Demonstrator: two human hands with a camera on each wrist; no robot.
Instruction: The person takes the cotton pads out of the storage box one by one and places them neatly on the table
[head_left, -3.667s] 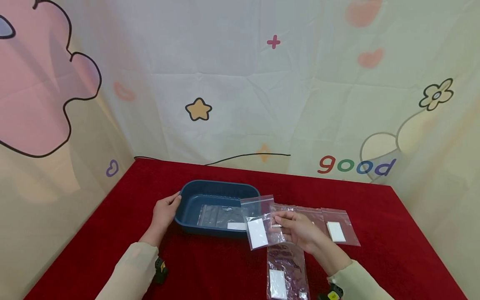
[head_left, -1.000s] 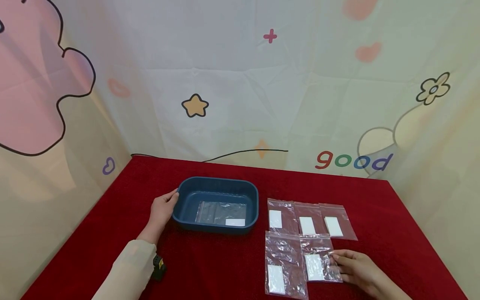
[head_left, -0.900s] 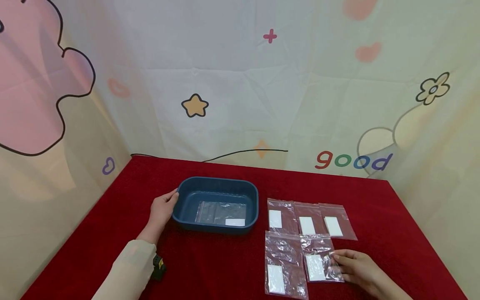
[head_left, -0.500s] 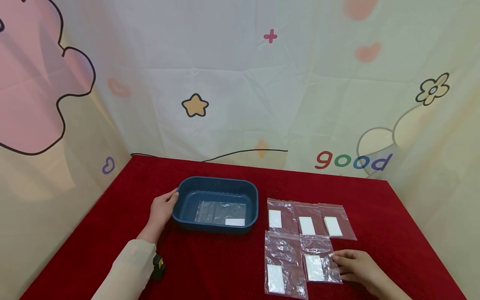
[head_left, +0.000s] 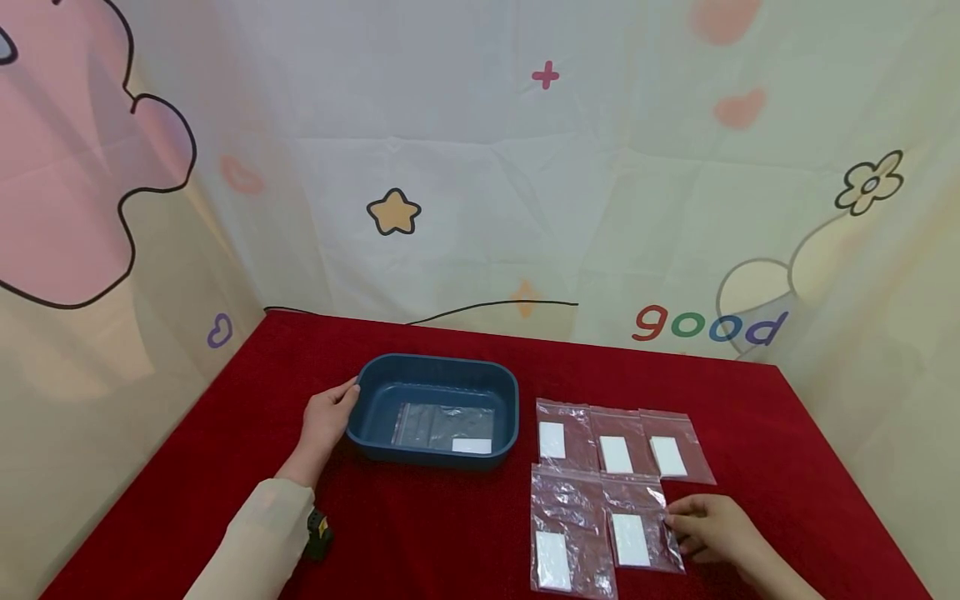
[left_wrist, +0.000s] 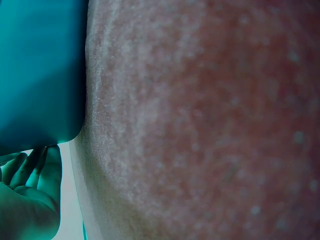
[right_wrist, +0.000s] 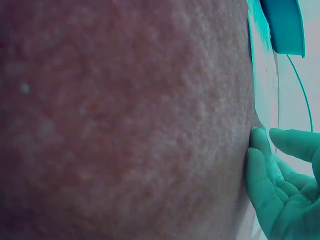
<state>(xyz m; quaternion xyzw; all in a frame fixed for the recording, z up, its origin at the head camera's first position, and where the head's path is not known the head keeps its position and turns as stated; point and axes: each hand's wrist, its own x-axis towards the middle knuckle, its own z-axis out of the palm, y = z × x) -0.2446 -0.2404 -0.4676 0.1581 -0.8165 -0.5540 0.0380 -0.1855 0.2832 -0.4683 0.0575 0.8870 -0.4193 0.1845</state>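
Observation:
My left hand (head_left: 327, 417) grips the left end of a dark blue plastic tub (head_left: 431, 457), thumb at the rim; in the left wrist view its fingers (left_wrist: 47, 172) bend up against the tub's wall. Inside the tub lies a clear zip-lock bag (head_left: 427, 425) with a white card. My right hand (head_left: 716, 529) pinches the right edge of another zip-lock bag (head_left: 637, 493), which has a white card inside and lies on the red cloth. Left of it is a larger bag (head_left: 570, 508) of the same kind, their edges meeting. The right wrist view shows thumb and fingertips (right_wrist: 257, 137) close together.
Behind these, 3 more zip-lock bags with white cards form a row: left bag (head_left: 577, 433), middle bag (head_left: 626, 423), right bag (head_left: 693, 450). Red cloth (head_left: 420, 533) covers the table. A patterned curtain (head_left: 480, 208) hangs behind and at both sides.
Earlier my right hand held a bag up beside the tub; the bag now lies in the front row at right. In the last second it shifts only slightly. My left hand stays on the tub.

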